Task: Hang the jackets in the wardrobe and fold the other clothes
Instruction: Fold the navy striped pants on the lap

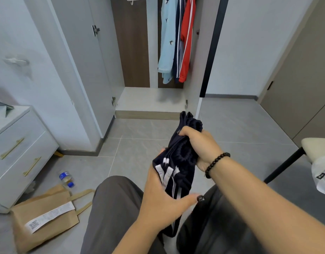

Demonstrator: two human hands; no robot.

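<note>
- Item held: navy garment (178,154), white side stripes, gathered elastic waistband; bunched into a long roll above my lap. I take it for track trousers, so a piece to fold, not hang.
- Long axis: runs from near my body, low, forward and slightly to the right, its far end pointing at the wardrobe (152,99).
- Right hand (200,143): at the far end of the roll, fingers curled round the waistband part, thumb side on top; a beaded bracelet (217,162) sits on that wrist.
- Left hand (165,202): at the near end, under and beside the striped part, fingers wrapped behind the cloth, thumb stretched across the front. Both hands touch the garment; the left is nearer my body.
- Judgement: the next fold turns on bringing the far end back toward the near hand along that axis; my knees below give the only support.
- Beyond the right hand: open wardrobe with a light blue shirt (166,39), a dark striped jacket (177,52) and a red jacket (187,39) hanging.
- Left of the left hand, on the floor: paper bag (42,217), plastic bottle (65,177), drawer unit (20,153).
- Right of the right arm: chair (315,145) with a white cloth (322,175) over it.
- Nothing stands between the hands and the wardrobe.
</note>
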